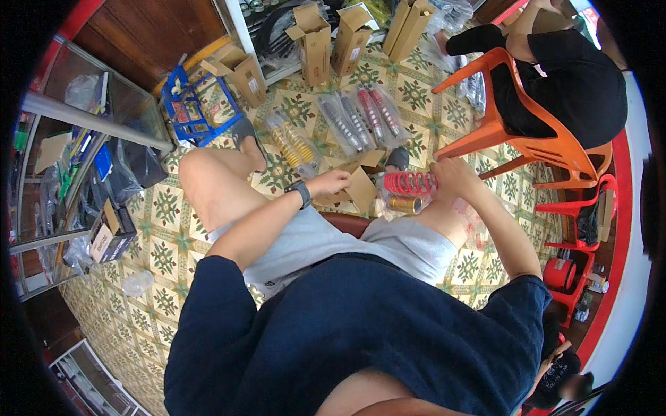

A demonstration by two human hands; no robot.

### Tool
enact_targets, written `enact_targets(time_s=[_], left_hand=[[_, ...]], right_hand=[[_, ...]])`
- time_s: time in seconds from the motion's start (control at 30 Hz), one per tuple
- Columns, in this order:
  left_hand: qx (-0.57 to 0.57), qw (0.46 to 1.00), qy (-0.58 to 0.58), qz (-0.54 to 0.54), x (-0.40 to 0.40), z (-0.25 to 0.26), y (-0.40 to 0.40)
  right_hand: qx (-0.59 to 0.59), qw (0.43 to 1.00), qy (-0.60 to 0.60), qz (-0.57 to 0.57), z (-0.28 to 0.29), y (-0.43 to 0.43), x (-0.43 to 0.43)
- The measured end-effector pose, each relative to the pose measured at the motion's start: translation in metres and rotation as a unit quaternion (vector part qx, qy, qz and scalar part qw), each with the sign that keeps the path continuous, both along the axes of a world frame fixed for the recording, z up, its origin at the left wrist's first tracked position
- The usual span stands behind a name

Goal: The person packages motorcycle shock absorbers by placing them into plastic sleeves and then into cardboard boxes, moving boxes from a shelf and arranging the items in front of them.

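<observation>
My right hand (453,179) grips the end of a shock absorber with a red coil spring (408,183), which lies sideways above my right thigh. Beneath the spring shows its gold cylinder (405,203), with clear plastic around it. My left hand (331,183), with a watch on the wrist, is at the flap of an open cardboard box (361,191) between my knees; its fingers are curled, and whether they pinch the flap is not clear. On the floor ahead lie plastic-wrapped shock absorbers: yellow ones (292,143), dark grey ones (347,122) and red ones (377,115).
Open cardboard boxes (315,54) stand along the far side. A blue metal rack (200,112) is at the front left, near a glass cabinet (93,122). At the right, another person in black (572,88) sits by an orange plastic chair (546,148). Red chairs (577,208) stand behind.
</observation>
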State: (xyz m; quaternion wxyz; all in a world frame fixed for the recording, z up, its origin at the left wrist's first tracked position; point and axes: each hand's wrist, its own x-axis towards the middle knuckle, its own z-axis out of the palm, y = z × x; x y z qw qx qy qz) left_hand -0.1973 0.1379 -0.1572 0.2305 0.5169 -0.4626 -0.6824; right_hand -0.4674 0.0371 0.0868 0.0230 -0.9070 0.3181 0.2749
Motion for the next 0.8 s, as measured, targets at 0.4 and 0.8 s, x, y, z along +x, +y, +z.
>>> enact_targets(time_s=[0.4, 0.8], left_hand=[[-0.229, 0.906, -0.262, -0.240, 0.009, -0.015, -0.002], [-0.212, 0.904, -0.238, -0.285, 0.000, 0.027, -0.005]], right_hand=[[-0.054, 0.995, 0.024, 0.077, 0.023, -0.017, 0.072], [-0.079, 0.993, 0.052, 0.065, 0.025, -0.026, 0.088]])
